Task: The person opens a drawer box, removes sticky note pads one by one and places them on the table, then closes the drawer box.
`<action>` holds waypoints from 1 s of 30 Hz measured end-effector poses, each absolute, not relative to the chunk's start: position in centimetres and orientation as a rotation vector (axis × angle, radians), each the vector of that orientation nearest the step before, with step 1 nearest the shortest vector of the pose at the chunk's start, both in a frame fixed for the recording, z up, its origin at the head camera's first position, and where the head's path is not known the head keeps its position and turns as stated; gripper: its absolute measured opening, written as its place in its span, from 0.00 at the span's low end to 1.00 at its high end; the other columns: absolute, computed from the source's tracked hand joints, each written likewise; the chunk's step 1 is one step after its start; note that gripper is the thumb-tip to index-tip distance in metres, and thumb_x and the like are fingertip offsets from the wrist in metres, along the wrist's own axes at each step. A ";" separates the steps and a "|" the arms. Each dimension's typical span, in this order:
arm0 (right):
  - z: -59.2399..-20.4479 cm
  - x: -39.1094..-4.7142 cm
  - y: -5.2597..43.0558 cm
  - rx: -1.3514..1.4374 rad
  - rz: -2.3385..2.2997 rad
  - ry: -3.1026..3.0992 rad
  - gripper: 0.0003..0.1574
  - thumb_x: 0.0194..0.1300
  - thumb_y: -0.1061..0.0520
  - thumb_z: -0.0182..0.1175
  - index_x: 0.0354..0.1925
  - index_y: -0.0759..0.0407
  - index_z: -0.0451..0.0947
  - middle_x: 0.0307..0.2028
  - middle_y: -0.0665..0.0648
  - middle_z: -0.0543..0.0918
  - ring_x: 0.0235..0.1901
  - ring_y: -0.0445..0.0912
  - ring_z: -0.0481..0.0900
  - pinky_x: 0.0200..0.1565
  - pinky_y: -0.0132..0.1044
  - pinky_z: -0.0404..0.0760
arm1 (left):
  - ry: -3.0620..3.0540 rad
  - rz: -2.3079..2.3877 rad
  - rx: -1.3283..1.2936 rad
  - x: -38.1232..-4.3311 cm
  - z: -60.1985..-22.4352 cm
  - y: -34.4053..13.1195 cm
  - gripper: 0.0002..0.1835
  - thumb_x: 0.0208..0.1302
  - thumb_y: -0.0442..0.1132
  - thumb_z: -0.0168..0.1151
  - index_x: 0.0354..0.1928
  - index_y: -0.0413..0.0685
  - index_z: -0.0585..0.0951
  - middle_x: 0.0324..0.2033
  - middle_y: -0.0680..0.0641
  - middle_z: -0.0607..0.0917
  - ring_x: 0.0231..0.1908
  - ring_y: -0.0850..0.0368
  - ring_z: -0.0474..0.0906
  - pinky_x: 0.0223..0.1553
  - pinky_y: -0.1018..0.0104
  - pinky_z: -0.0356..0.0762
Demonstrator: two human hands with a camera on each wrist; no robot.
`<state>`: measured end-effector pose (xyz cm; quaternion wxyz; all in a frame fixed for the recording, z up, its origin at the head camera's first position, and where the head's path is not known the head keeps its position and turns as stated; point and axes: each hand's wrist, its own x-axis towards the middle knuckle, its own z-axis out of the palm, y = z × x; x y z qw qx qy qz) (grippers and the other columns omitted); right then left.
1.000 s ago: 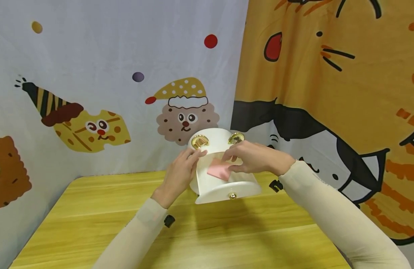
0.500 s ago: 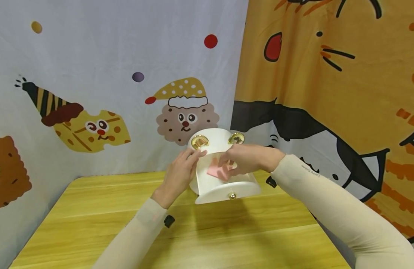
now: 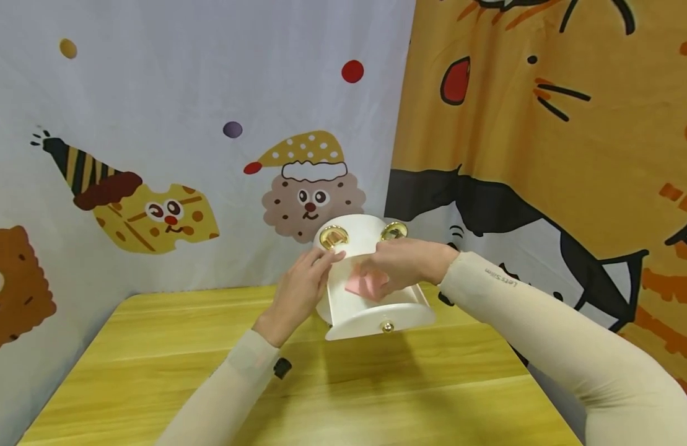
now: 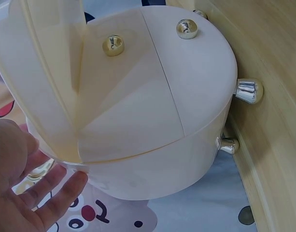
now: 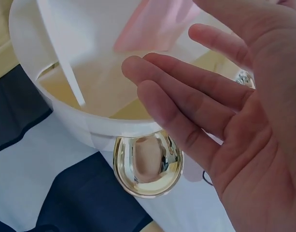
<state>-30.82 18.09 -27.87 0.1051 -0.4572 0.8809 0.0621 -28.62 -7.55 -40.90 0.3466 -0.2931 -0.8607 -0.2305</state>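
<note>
The rounded white plastic box [image 3: 362, 235] is apparently steadied at nine o'clock by the left hand [image 3: 298, 291], its fingers loosely straight. In the white drawer [image 3: 360, 327], the flat pink sheet [image 5: 157, 26] is partly covered by the right hand [image 3: 406, 263], fingers half-extended; whether gripped cannot be told

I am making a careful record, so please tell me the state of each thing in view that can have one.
White box: standing on the table.
Top drawer: pulled open.
Middle drawer: shut.
Bottom drawer: shut.
Pink piece: inside the top drawer, partly covered.
Left hand: touching the box's edge.
Right hand: at the pink piece, grip unclear.
</note>
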 end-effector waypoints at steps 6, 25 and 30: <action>-28.3 -31.0 17.4 -1.288 0.244 2.612 0.27 0.75 0.47 0.79 0.69 0.38 0.89 0.39 0.45 0.92 0.35 0.43 0.85 0.45 0.45 0.91 | -2.213 -0.600 -0.769 -28.7 -40.9 -7.6 0.21 0.88 0.31 0.65 0.73 0.56 0.88 0.51 0.47 0.89 0.50 0.43 0.87 0.35 0.55 0.91; -28.7 -30.9 17.2 -1.324 0.272 2.583 0.31 0.68 0.53 0.85 0.66 0.39 0.90 0.46 0.46 0.95 0.37 0.44 0.89 0.48 0.43 0.94 | -2.223 -0.604 -0.758 -28.8 -40.9 -7.6 0.20 0.89 0.32 0.63 0.73 0.56 0.88 0.51 0.47 0.89 0.51 0.43 0.87 0.36 0.54 0.91; -28.6 -30.7 17.3 -1.351 0.282 2.550 0.34 0.70 0.58 0.83 0.71 0.43 0.88 0.47 0.50 0.95 0.38 0.44 0.90 0.48 0.43 0.94 | -2.220 -0.588 -0.759 -28.9 -41.0 -7.6 0.20 0.89 0.33 0.64 0.73 0.57 0.88 0.52 0.46 0.89 0.50 0.44 0.87 0.36 0.55 0.91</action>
